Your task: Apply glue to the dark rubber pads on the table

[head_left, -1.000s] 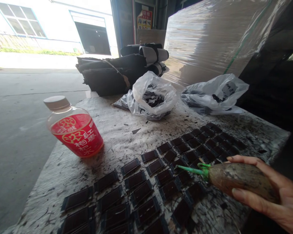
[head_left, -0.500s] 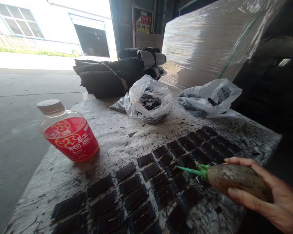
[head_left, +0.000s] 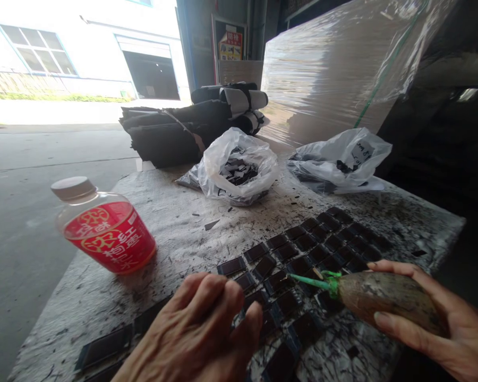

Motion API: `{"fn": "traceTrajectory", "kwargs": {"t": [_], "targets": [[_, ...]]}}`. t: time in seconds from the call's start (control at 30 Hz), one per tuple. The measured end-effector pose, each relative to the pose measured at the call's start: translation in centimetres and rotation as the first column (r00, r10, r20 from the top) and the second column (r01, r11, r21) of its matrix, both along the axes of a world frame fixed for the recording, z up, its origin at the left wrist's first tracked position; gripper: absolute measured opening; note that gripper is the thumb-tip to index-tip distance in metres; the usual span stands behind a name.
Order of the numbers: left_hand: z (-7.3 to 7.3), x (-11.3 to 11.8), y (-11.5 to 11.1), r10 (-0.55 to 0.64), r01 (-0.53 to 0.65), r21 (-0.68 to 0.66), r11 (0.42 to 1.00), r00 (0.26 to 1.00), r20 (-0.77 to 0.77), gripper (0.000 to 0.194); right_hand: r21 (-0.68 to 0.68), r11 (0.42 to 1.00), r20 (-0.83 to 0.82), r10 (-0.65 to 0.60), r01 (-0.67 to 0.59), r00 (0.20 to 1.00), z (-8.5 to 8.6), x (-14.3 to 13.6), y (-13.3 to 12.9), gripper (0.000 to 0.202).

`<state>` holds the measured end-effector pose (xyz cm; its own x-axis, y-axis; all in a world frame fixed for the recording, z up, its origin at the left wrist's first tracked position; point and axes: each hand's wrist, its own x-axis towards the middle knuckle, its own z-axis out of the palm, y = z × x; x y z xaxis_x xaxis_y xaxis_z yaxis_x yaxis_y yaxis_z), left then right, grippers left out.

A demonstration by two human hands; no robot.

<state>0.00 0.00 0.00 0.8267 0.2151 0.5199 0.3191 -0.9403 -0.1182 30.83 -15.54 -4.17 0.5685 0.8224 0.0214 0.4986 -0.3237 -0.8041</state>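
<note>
gripping a grimy squeeze bottle [head_left: 386,302], right hand [head_left: 442,323] fingers curled round it, green nozzle [head_left: 308,281] over dark tiles [head_left: 302,249] laid in rows on worktable [head_left: 175,223]. left hand [head_left: 199,334] fingers together, resting on tiles. red-labelled drink bottle [head_left: 103,231] well apart.

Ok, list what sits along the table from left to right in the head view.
Red bottle → left hand → open plastic bag → glue bottle held in the right hand.

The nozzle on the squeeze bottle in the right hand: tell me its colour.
Green, a thin pointed nozzle on the grimy brown bottle; clear in the head view.
</note>
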Motion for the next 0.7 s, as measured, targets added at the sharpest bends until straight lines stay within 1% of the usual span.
{"fn": "traceTrajectory", "kwargs": {"t": [0.03,0.1,0.17,0.23,0.3,0.37,0.43,0.53,0.7], "targets": [[0.3,1.0,0.3,-0.043,0.042,-0.024,0.999,0.999,-0.014,0.025,-0.003,1.0,-0.005,0.001,-0.001,1.0,0.0,0.0,0.0,0.061],[0.5,2.7,1.1,-0.052,0.039,-0.133,0.99,0.994,-0.1,0.023,0.0,1.0,0.008,0.004,-0.004,1.0,0.0,0.0,0.1,0.06],[0.0,3.9,1.7,-0.053,0.023,-0.187,0.982,0.986,-0.156,0.02,0.003,1.0,0.019,0.009,-0.009,1.0,0.0,0.1,0.0,0.058],[-0.6,4.6,2.1,-0.049,0.012,-0.202,0.979,0.982,-0.181,0.024,-0.008,1.0,0.029,0.017,-0.017,0.999,-0.2,0.3,0.0,0.058],[-1.1,5.0,2.4,-0.049,-0.001,-0.23,0.973,0.977,-0.209,0.028,-0.021,1.0,0.034,0.022,-0.021,0.999,-0.4,0.5,-0.1,0.059],[-1.4,5.2,2.6,-0.074,0.012,-0.253,0.967,0.969,-0.236,0.025,-0.02,1.0,0.038,0.018,-0.017,0.999,-0.7,0.6,0.0,0.06],[-1.5,5.4,2.6,-0.096,0.029,-0.259,0.965,0.963,-0.251,0.021,-0.01,1.0,0.042,0.009,-0.009,0.999,-0.8,0.7,0.0,0.059],[-1.5,5.6,2.8,-0.11,0.041,-0.258,0.965,0.959,-0.261,0.021,-0.002,1.0,0.042,0.002,-0.001,0.999,-0.8,0.8,0.2,0.059],[-1.7,5.7,3.1,-0.121,0.052,-0.26,0.964,0.959,-0.258,0.007,0.036,0.998,0.006,-0.06,0.06,0.998,-0.2,0.7,0.2,0.059]]}}
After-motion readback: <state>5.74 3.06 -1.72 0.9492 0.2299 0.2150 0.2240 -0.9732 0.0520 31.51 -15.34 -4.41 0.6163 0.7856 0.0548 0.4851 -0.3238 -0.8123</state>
